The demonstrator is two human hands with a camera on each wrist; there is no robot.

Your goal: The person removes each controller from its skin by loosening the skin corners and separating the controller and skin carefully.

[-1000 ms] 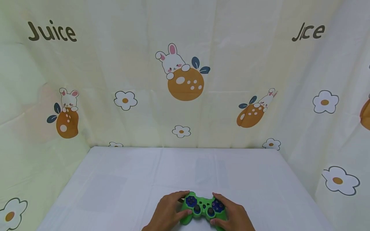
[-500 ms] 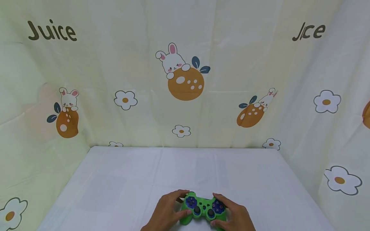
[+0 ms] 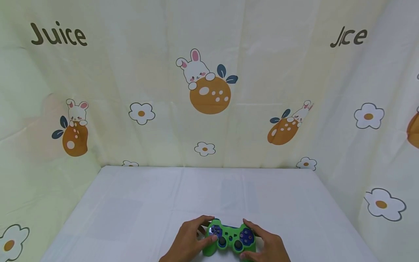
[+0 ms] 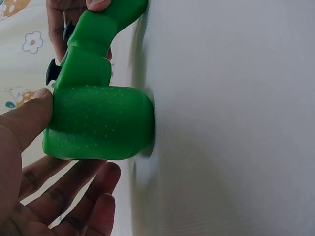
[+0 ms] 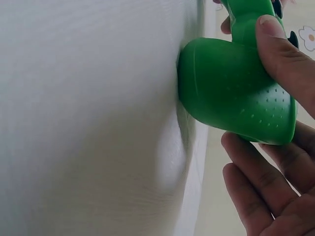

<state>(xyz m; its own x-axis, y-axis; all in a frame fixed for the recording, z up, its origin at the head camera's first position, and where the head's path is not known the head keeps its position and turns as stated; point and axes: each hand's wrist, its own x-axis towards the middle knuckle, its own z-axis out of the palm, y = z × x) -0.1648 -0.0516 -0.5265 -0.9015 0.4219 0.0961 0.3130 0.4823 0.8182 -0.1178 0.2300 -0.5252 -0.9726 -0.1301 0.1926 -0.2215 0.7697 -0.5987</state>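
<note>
A green game controller [image 3: 230, 236] with dark blue button panels and black thumbsticks sits at the front middle of the table. My left hand [image 3: 190, 236] holds its left side, thumb on the face beside the left stick and index finger at the top edge. On the other side my right hand [image 3: 268, 243] grips the right handle between thumb and fingers. Both wrist views show the dotted green handle, seen in the left wrist view as the controller's grip [image 4: 98, 123], touching the white cloth. The lower fingers of each hand are spread beneath or behind it, and the controller's underside is hidden.
A white cloth covers the table [image 3: 157, 193]. Behind and at both sides hangs a cream curtain [image 3: 248, 131] printed with rabbits, oranges, flowers and the word "Juice".
The controller has tilted slightly and shifted a little left. My right hand's index finger and thumb have moved a touch; both hands keep their hold.
</note>
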